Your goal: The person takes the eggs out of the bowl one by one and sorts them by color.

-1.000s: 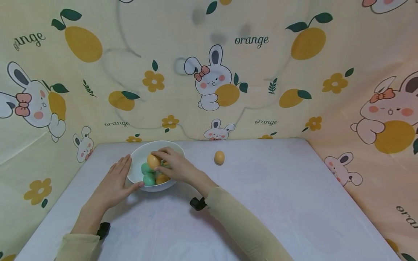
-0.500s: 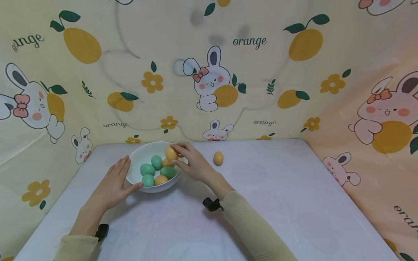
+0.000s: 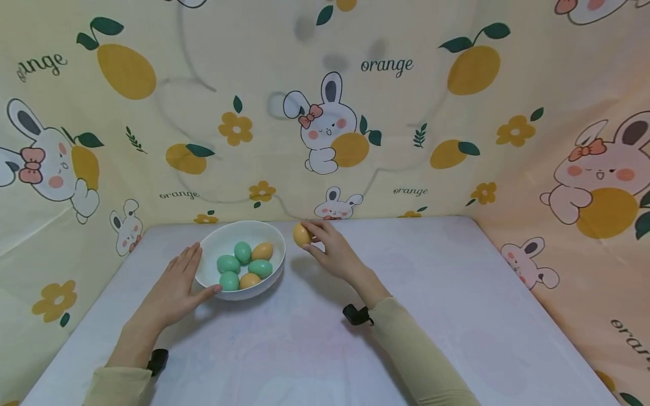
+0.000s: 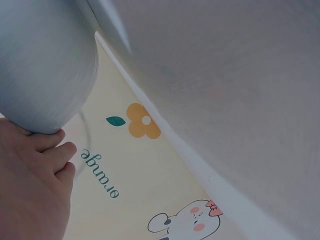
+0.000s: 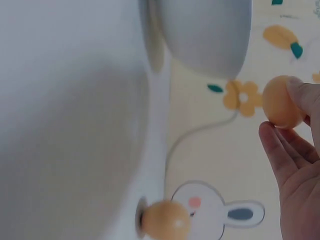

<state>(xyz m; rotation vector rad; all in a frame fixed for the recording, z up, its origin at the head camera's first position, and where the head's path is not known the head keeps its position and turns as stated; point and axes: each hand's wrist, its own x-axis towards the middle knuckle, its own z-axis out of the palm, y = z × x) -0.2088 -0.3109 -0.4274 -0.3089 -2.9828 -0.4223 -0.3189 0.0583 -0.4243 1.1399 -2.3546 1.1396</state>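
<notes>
My right hand (image 3: 332, 251) pinches an orange-yellow egg (image 3: 302, 234) between thumb and fingertips, in the air just right of the white bowl (image 3: 278, 270). In the right wrist view, the held egg (image 5: 281, 102) is seen clearly against the backdrop. Inside the bowl lie several green eggs (image 3: 228, 264) and two orange-yellow ones (image 3: 262, 251). My left hand (image 3: 170, 285) rests against the bowl's left side with straight fingers, its thumb at the near rim. On the table, a second orange-yellow egg (image 5: 166, 220) shows in the right wrist view; in the head view my right hand hides it.
A white-covered table (image 3: 284, 344) carries the bowl near its far edge. Behind and beside it hangs a cloth backdrop (image 3: 406, 113) printed with rabbits, oranges and flowers. A small black camera sits on each wrist.
My right hand has lifted the orange-yellow egg out of the bowl and carried it right, past the rim. My left hand has stayed at the bowl's side.
</notes>
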